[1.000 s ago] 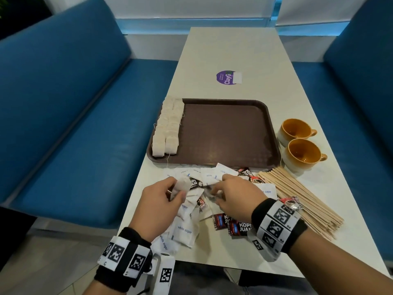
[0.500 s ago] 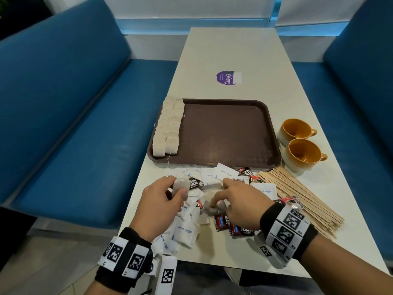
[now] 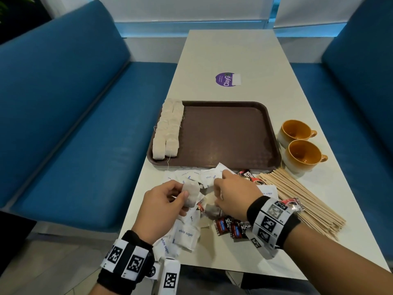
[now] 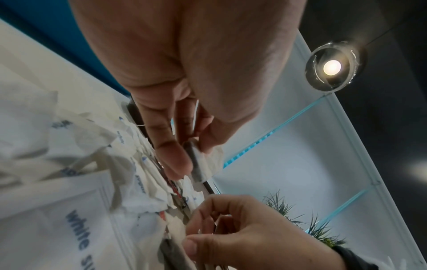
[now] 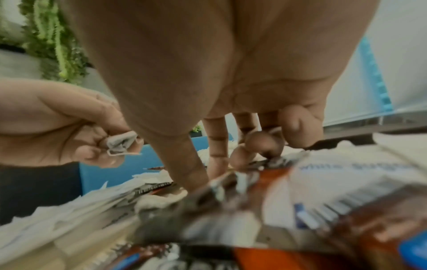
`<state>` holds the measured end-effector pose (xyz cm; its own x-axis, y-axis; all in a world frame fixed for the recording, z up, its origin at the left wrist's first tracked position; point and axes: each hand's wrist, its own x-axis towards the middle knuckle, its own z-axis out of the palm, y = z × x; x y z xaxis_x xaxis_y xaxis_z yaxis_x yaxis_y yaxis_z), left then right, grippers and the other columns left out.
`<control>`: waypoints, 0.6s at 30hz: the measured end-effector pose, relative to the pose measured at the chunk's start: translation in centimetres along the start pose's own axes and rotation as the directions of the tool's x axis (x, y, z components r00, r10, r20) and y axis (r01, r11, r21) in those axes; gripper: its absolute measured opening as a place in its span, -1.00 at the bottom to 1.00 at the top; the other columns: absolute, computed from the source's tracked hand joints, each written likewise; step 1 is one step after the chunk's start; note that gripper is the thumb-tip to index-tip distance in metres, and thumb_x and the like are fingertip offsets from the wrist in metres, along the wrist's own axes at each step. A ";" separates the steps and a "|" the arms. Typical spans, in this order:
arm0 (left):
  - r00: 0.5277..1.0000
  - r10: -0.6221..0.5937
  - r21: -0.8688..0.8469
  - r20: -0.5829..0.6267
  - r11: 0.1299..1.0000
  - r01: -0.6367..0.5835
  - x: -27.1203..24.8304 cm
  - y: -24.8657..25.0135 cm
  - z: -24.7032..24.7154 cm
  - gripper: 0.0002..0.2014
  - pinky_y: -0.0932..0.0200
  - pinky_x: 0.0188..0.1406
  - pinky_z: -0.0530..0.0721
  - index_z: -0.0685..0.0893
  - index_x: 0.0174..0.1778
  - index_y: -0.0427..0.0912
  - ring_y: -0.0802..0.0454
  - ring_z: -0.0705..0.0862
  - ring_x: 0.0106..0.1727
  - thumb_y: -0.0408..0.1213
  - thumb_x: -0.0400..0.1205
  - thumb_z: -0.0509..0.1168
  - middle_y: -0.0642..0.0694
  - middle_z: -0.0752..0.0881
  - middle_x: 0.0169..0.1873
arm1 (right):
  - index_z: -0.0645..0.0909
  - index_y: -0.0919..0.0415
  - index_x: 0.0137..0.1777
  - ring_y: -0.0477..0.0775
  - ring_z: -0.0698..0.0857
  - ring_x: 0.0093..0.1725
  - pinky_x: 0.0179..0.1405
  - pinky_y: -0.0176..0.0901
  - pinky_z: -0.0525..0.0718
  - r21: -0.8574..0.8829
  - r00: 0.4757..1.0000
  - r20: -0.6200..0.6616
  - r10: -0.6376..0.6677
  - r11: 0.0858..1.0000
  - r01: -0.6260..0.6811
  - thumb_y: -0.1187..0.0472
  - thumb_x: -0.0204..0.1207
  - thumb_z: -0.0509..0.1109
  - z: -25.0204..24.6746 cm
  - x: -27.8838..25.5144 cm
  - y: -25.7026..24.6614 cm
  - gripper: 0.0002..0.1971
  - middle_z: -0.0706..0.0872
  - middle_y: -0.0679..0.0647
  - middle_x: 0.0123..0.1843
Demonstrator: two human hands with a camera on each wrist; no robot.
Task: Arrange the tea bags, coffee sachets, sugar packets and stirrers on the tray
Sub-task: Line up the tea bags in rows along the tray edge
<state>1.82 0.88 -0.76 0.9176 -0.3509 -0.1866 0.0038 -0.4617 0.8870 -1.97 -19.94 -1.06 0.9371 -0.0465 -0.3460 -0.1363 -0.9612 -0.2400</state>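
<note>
Pinching is what's going on at the left hand [image 3: 163,200]: a small stack of soft, pale paper tea bags [image 3: 190,193] is clamped between thumb and curled fingers, held just above the pile. The right hand [image 3: 232,193] is dug into the mixed heap, thumb and fingertips [image 5: 193,180] pressed down beside one more loose tea bag [image 3: 209,206]. Whether anything is actually gripped there can't be told, since the wrist view is blurred.

The key relation: that loose bag lies directly under the right hand, between both hands, so the right is nearer to it. The brown tray [image 3: 225,133] sits straight ahead of both hands on the desk [image 3: 229,50], its textured floor mostly bare, with two neat rows of tea bags [image 3: 168,130] lined along its left edge, running away from the person.

Crinkly white sugar packets [image 3: 186,234] and glossy red-black coffee sachets [image 3: 230,227] are jumbled on the near side. Flat wooden stirrers [image 3: 302,199] are fanned out on the right, long axes slanting toward the near right.
</note>
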 end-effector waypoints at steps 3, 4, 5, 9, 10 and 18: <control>0.999 -0.035 -0.060 -0.017 0.998 0.034 0.2 -0.4 0.1 -0.89 -0.13 -0.15 0.85 0.77 -0.12 -0.13 -0.10 0.86 -0.34 -0.32 0.72 0.41 -0.11 0.87 -0.25 | 0.61 -0.07 0.13 0.04 0.65 0.12 -0.03 -0.09 0.60 0.102 0.999 -0.037 0.013 0.995 -0.009 0.04 0.62 0.39 0.0 0.0 0.4 -0.87 0.49 -0.09 0.14; 0.999 -0.045 -0.078 -0.021 0.996 0.043 0.2 -0.6 0.1 -0.90 -0.18 -0.11 0.85 0.77 -0.12 -0.14 -0.11 0.87 -0.32 -0.32 0.72 0.41 -0.12 0.87 -0.23 | 0.59 -0.09 0.19 0.04 0.65 0.12 -0.03 -0.09 0.59 0.111 0.999 -0.038 0.006 0.994 -0.002 0.00 0.62 0.41 0.0 0.0 0.5 -0.81 0.49 -0.10 0.16; 0.998 -0.051 -0.091 -0.022 0.995 0.049 0.3 -0.6 0.1 -0.90 -0.22 -0.08 0.85 0.77 -0.11 -0.15 -0.12 0.88 -0.30 -0.32 0.72 0.41 -0.12 0.88 -0.22 | 0.58 -0.10 0.26 0.04 0.65 0.14 -0.02 -0.07 0.60 0.102 1.000 -0.030 -0.004 0.995 0.007 -0.03 0.61 0.43 0.1 0.0 0.6 -0.75 0.50 -0.10 0.18; 0.998 -0.050 -0.106 -0.024 0.993 0.048 0.3 -0.6 0.1 -0.90 -0.26 -0.03 0.84 0.78 -0.10 -0.14 -0.10 0.88 -0.27 -0.32 0.72 0.41 -0.11 0.88 -0.21 | 0.67 -0.13 0.22 0.04 0.62 0.12 0.02 -0.02 0.66 0.086 1.000 -0.011 -0.019 0.996 0.020 0.06 0.63 0.44 0.3 0.2 0.5 -0.81 0.49 -0.09 0.14; 0.998 -0.049 -0.110 -0.026 0.993 0.045 0.3 -0.7 0.1 -0.91 -0.27 -0.01 0.84 0.78 -0.10 -0.15 -0.10 0.89 -0.25 -0.33 0.72 0.41 -0.11 0.89 -0.20 | 0.68 -0.13 0.17 0.03 0.61 0.09 -0.01 -0.05 0.65 0.082 1.000 -0.016 -0.021 0.996 0.022 0.09 0.63 0.44 0.4 0.3 0.4 -0.84 0.48 -0.09 0.11; 0.999 0.003 -0.074 -0.042 0.997 -0.006 0.4 -1.1 0.2 -0.92 -0.16 0.01 0.86 0.80 -0.12 -0.09 0.01 0.89 -0.19 -0.30 0.69 0.45 -0.06 0.88 -0.23 | 0.63 -0.11 -0.20 -0.21 0.61 -0.11 -0.05 -0.16 0.64 0.321 0.994 -0.104 -0.037 0.945 0.069 0.22 0.51 0.50 -1.5 -0.7 1.2 -0.81 0.64 -0.21 -0.06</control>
<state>2.15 1.11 -1.91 0.9336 -0.3174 -0.1659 0.0278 -0.3977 0.9171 -2.26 -21.46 0.28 0.9699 -0.0391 -0.2403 -0.1673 -0.8240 -0.5413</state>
